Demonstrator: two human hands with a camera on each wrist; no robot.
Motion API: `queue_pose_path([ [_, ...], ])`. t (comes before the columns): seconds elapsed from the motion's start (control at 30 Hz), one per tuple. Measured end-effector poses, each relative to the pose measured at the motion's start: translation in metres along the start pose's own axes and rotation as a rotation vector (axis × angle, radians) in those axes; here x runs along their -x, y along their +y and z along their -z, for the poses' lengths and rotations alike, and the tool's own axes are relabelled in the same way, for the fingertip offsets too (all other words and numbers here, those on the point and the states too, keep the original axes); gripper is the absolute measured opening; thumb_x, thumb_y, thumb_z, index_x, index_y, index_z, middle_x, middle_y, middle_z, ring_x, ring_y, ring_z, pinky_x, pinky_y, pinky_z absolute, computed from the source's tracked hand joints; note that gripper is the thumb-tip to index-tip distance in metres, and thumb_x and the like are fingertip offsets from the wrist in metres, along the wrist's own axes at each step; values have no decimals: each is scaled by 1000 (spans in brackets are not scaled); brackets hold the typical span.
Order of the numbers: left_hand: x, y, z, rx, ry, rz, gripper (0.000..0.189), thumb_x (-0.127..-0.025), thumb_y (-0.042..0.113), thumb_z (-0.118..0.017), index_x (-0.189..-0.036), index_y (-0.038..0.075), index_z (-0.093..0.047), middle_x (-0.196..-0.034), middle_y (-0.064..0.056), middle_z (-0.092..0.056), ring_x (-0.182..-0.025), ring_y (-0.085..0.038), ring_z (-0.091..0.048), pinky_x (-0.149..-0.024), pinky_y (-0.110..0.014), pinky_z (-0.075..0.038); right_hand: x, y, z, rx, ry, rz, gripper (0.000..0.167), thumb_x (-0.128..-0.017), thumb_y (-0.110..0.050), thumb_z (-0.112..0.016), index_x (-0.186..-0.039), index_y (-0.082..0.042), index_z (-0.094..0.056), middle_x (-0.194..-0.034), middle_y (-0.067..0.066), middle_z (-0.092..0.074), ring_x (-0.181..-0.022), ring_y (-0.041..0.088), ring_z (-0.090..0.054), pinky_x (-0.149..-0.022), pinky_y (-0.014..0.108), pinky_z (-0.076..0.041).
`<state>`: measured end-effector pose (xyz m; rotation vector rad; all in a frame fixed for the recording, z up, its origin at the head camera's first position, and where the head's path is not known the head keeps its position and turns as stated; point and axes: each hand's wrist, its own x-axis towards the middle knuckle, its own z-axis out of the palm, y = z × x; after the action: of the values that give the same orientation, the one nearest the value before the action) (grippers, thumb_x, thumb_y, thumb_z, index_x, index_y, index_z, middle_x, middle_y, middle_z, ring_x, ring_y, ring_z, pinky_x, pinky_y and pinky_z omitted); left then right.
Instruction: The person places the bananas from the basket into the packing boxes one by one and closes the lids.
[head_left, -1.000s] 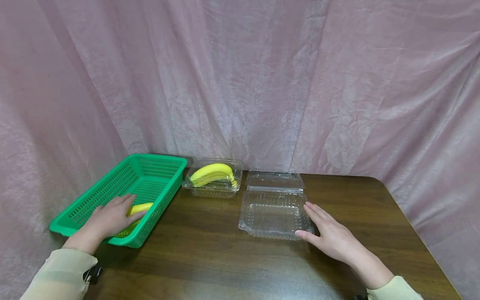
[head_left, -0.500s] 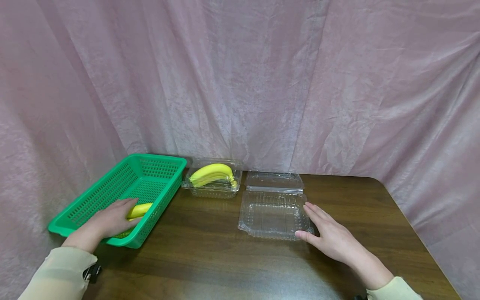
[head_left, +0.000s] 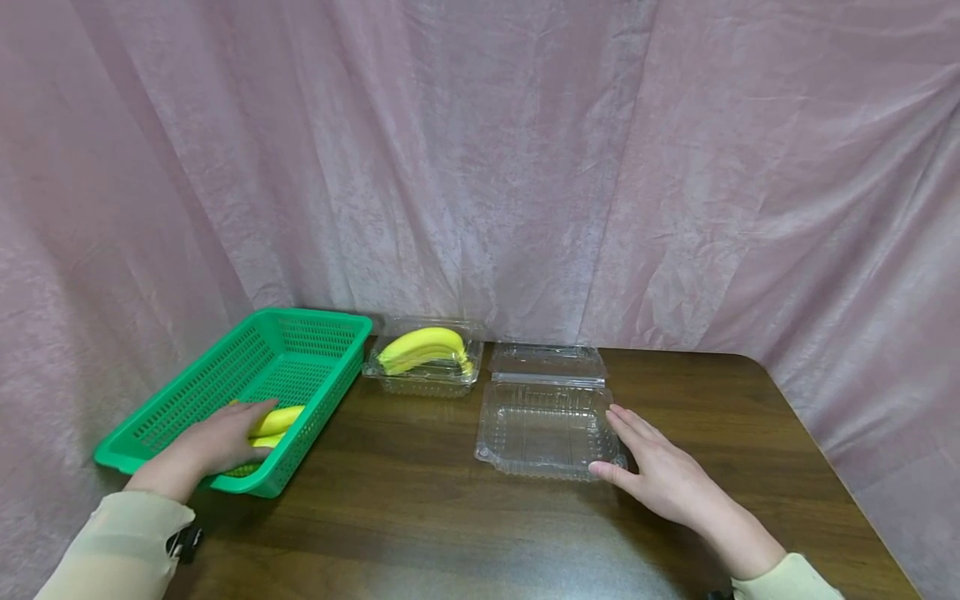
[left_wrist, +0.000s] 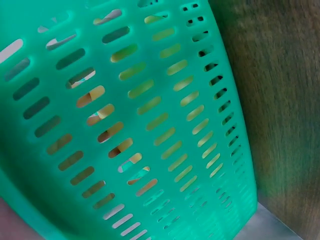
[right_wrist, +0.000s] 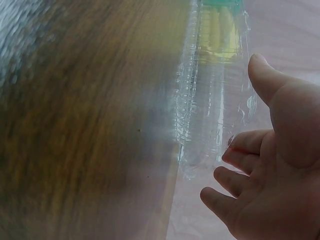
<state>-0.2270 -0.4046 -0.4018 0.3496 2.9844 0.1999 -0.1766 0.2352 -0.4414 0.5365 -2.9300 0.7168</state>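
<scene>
Inside the near end of the green basket [head_left: 330,398], my left hand [head_left: 217,440] grips a bunch of yellow bananas [head_left: 279,421]. Its fingers reach down behind the fruit, and their tips are hidden in the head view. Through the basket slots in the left wrist view, yellow banana [left_wrist: 157,121] and bits of skin show. My right hand [head_left: 663,471] lies with fingers extended at the right side of an open clear plastic clamshell box [head_left: 547,433], fingertips and thumb at its edge. No fruit lies in that box; its lid [head_left: 549,360] is folded back.
A second clear clamshell box [head_left: 427,386], lid down, holds bananas [head_left: 423,343] between basket and open box. A brown wooden table [head_left: 420,517] bears everything. A pink curtain [head_left: 510,167] hangs along the back and sides.
My left hand has settled lower around the bananas, its thumb drawing back toward me, so more of the fruit shows. The right hand and open box stay in place.
</scene>
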Motion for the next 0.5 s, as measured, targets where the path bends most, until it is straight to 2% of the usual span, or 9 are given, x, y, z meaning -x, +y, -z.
queue_pose_path([
  [0.13,-1,0,1,-5,14,-12,89,-97,32,-87,-161,-11,-43,-149,-43,-53,-136,-69,-46,-100,-78,-47,1,0,0,-1,-1,-4,93,-104,-65,-67,-168,-1,-44,-175,19,-38,-158,46,-38,-115,72,-42],
  [0.2,-1,0,2,-5,21,-19,92,-95,32,-88,-161,-12,-42,-149,-43,-53,-133,-66,-50,-96,-74,-49,1,0,0,-2,-3,-6,93,-104,-66,-67,-168,-1,-44,-175,19,-38,-158,47,-38,-115,72,-42],
  [0.4,0,1,2,5,4,-6,100,-83,14,-97,-164,-5,-42,-149,-40,-53,-122,-55,-56,-82,-66,-51,1,0,0,-4,-7,-9,93,-104,-64,-68,-168,-2,-43,-176,19,-37,-159,46,-37,-115,72,-41],
  [0.5,-1,1,3,7,-5,13,100,-82,13,-96,-165,-2,-42,-142,-35,-58,-112,-48,-57,-77,-62,-50,0,1,0,1,-1,-1,92,-104,-61,-70,-168,-1,-43,-175,19,-38,-158,46,-38,-115,72,-42],
])
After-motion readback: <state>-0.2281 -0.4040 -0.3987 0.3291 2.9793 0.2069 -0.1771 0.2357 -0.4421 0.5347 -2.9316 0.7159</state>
